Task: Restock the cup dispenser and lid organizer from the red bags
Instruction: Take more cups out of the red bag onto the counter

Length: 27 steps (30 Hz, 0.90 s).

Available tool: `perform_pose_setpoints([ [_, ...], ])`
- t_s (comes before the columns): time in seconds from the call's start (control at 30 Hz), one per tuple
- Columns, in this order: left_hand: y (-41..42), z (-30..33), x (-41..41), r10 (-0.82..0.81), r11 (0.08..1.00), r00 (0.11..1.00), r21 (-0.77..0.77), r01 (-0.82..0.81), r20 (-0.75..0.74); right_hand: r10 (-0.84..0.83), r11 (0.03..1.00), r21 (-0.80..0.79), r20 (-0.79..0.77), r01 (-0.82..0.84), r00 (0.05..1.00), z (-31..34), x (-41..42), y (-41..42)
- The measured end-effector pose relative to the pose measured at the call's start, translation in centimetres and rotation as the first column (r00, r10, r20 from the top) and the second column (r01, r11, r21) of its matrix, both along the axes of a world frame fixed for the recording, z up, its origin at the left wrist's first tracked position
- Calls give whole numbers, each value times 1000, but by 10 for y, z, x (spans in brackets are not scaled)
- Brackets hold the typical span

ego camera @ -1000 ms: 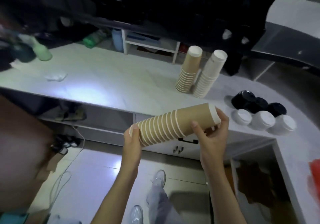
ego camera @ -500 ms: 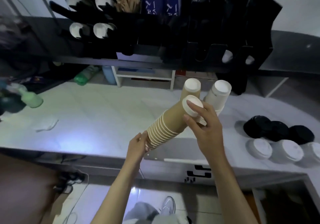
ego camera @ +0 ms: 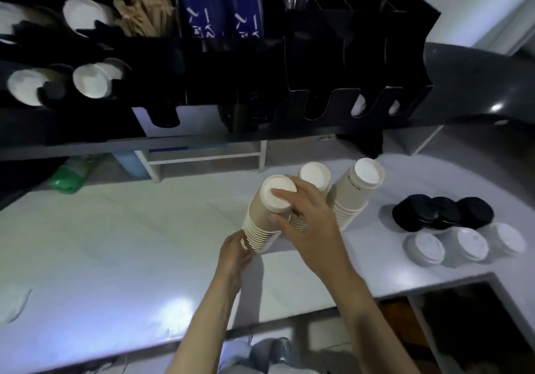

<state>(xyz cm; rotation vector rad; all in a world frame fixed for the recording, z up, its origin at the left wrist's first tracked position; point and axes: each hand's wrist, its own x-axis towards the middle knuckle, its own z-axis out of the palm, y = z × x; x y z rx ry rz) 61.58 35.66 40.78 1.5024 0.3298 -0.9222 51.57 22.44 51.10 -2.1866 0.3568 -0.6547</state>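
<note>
I hold a stack of brown paper cups (ego camera: 262, 214), bottoms up and tilted, above the white counter (ego camera: 130, 243). My left hand (ego camera: 234, 253) cups its rim end from below. My right hand (ego camera: 307, 217) grips its closed top end, fingers over the white base. Behind it stand another brown cup stack (ego camera: 314, 175) and a pale cup stack (ego camera: 359, 188). The black cup dispenser (ego camera: 86, 81) at upper left shows white cup bottoms in its holes. The black lid organizer (ego camera: 362, 95) sits at upper right, with white lids deep in two slots.
Black lids (ego camera: 443, 211) and white lids (ego camera: 463, 243) lie in stacks on the counter at right. Wooden stirrers (ego camera: 144, 17) and blue packets (ego camera: 223, 6) fill the rack's top. A green bottle (ego camera: 72, 172) lies under the shelf. Floor and my shoes show below.
My hands raised the brown cup stack and swung it from lying sideways to nearly upright, toward the counter. My view tilted up, bringing the dispenser and organizer into sight.
</note>
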Motion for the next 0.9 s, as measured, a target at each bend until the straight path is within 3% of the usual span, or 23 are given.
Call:
perform_pose_setpoints([
  [0.1,-7,-6,18,-74,997,995,-27,72,-68,-81,996,-27,-51,79,995,-3,16,6],
  [0.27,-6,-29,34,-101,986,985,-144,80,-140,-190,980,-58,28,191,981,-14,29,18],
  [0.43,-8,-25,30,-72,975,995,-215,55,-69,-356,933,-40,66,359,932,-25,35,22],
  [0.5,-9,-19,27,-147,958,989,-247,147,19,-350,936,-20,68,352,934,-27,40,26],
  [0.67,-9,-15,32,-142,966,990,-218,136,-12,-381,922,84,28,377,924,-29,55,47],
  [0.9,-3,-13,39,-282,937,958,-199,287,53,-425,889,177,-25,422,905,-22,52,48],
])
